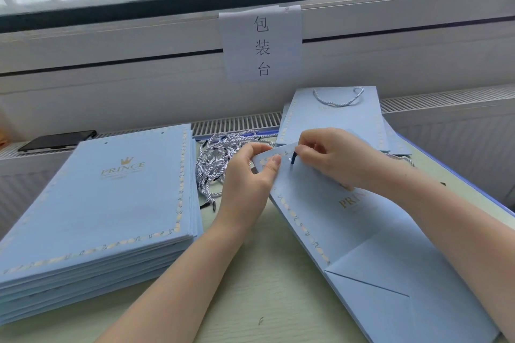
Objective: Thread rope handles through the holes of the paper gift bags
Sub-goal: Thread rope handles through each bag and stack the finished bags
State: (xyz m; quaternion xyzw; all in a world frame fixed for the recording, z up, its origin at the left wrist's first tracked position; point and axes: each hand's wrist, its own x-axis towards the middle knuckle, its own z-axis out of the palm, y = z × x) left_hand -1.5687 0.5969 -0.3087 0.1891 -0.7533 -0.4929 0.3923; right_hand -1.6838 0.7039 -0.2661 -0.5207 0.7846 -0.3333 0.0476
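Note:
A flat light-blue paper gift bag lies across the table's right side, its top edge lifted. My left hand pinches that top corner, thumb on the front face. My right hand pinches the dark tip of a rope handle at a hole near the bag's top edge. The rest of that rope is hidden behind my right hand. A heap of white-and-blue twisted rope handles lies behind my left hand.
A tall stack of flat blue bags fills the left of the table. Bags with a rope handle fitted lie at the back right. A dark phone rests on the radiator ledge. A paper sign hangs under the window.

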